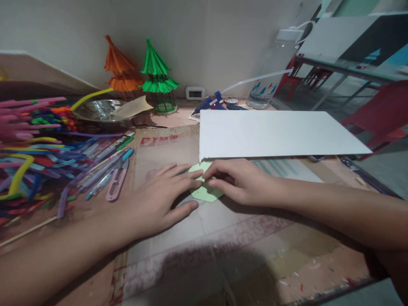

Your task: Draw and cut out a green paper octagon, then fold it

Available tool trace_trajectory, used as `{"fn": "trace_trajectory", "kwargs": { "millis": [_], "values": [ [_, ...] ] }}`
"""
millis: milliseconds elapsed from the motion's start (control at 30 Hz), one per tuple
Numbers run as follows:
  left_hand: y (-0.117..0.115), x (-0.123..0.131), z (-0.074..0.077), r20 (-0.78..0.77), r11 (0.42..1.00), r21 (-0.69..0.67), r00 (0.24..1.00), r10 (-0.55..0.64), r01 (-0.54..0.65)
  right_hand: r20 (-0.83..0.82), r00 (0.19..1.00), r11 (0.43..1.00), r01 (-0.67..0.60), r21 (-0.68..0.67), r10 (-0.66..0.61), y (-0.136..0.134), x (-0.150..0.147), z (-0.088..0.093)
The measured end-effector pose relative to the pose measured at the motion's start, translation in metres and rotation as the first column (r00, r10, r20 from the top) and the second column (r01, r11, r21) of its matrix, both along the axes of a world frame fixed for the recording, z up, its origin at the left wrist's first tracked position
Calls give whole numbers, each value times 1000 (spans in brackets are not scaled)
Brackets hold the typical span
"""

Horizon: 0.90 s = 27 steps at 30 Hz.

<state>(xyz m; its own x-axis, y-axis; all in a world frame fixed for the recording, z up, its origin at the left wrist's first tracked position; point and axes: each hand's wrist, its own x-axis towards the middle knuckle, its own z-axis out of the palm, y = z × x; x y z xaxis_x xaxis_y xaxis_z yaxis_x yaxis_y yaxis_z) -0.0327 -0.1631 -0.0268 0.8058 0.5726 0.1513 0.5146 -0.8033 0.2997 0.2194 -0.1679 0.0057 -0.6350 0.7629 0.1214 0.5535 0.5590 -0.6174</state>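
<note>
A small light green paper piece [207, 194] with angled corners lies flat on the taped cardboard mat [178, 238]. My left hand [172, 189] rests on its left part, palm down with the fingers spread. From the right, my right hand [234, 180] reaches over the paper, thumb and index finger bent toward each other at its middle. Whatever is between those fingertips is too small to make out. A white board [270, 134] lies just behind my right hand.
Colourful pipe cleaners [32, 165], pens and a pink cutter [117, 183] cover the left side. Behind stand a metal bowl [98, 111], orange [123, 70] and green [158, 80] pagoda models, a blue glue gun [208, 103] and a clear bottle [266, 74].
</note>
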Motion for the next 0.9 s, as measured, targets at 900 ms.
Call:
{"fn": "trace_trajectory", "kwargs": {
  "millis": [900],
  "values": [
    [1,-3,-2,27,1000,28,1000,-12,11,-254,966,998,31,-54,-43,-5,3,1]
  ]
}}
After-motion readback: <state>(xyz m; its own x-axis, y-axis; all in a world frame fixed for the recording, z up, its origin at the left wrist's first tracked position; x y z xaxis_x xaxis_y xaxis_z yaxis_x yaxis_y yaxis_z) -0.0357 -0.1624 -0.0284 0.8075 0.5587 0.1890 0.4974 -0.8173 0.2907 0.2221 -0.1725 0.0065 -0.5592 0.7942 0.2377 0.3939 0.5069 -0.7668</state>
